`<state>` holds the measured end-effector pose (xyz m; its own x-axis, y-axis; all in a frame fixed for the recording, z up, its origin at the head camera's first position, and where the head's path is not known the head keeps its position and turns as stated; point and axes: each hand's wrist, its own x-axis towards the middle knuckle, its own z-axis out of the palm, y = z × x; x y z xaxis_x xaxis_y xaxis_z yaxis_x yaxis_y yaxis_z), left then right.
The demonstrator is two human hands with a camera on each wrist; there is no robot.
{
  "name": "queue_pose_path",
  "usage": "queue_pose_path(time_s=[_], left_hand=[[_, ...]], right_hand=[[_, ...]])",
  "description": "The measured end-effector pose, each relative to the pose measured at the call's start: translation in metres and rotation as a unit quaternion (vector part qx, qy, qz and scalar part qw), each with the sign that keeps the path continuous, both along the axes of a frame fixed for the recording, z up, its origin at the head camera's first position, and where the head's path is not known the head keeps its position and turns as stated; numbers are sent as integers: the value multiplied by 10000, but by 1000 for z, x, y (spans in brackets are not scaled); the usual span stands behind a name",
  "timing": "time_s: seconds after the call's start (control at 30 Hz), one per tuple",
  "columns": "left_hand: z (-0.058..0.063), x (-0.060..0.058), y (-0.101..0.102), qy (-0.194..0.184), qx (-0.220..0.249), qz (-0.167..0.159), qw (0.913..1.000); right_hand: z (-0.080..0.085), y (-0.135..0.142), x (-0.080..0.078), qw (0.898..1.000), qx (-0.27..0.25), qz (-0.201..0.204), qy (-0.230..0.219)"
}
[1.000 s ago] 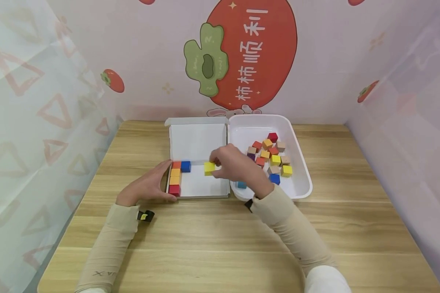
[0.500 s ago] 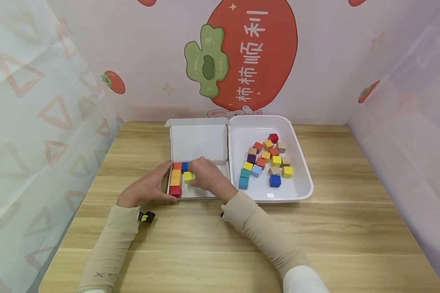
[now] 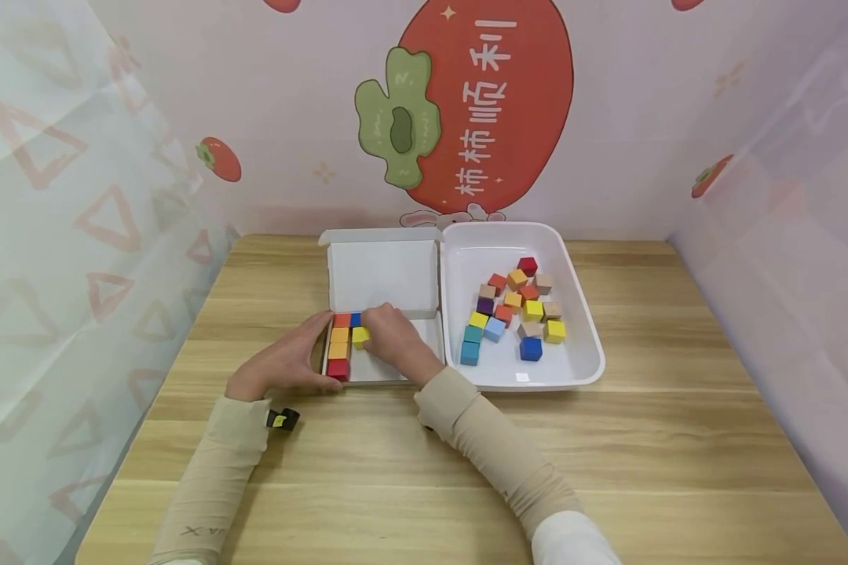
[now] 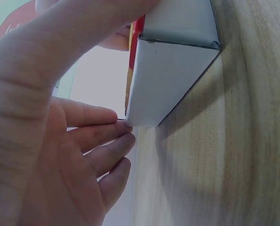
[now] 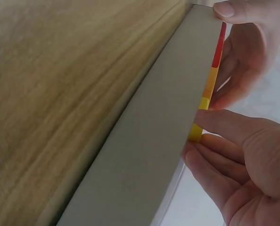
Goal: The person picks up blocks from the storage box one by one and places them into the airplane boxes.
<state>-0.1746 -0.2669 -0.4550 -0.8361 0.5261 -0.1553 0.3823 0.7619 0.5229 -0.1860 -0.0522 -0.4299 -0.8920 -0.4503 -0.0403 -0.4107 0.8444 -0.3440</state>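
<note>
A shallow white cardboard box [image 3: 404, 367] lies with its lid raised. Along its left wall runs a column of red, orange and yellow-orange cubes [image 3: 338, 351], and a blue cube [image 3: 356, 320] sits beside the top one. My left hand [image 3: 286, 361] holds the box's left end, thumb at the near corner and fingertips at the far corner. Inside the box, my right hand [image 3: 394, 336] pinches a yellow cube [image 3: 360, 338] between thumb and fingers, just below the blue cube and right of the column. The right wrist view shows this yellow cube [image 5: 195, 133] partly hidden by the fingers.
Against the box's right side stands a white plastic tray [image 3: 585, 345] with several loose coloured and plain wooden cubes [image 3: 512, 300]. The raised lid [image 3: 383, 275] leans back behind the box. Wood-grain tabletop [image 3: 367, 486] spreads in front, and printed sheets surround the table.
My right hand has carried the yellow cube leftward across the box, then slightly up and left towards the blue cube and the column. The left hand has stayed at the box's left end.
</note>
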Motion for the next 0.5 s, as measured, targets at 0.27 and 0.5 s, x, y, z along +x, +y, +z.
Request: queue_pose_path(time_s=[0.27, 0.5], left_hand=[[0, 1, 0, 26, 0, -10, 10000], [0, 0, 0, -17, -77, 41, 10000]], right_hand=[[-4, -8, 2, 9994, 94, -225, 231], [9, 1, 9, 9997, 54, -112, 190]])
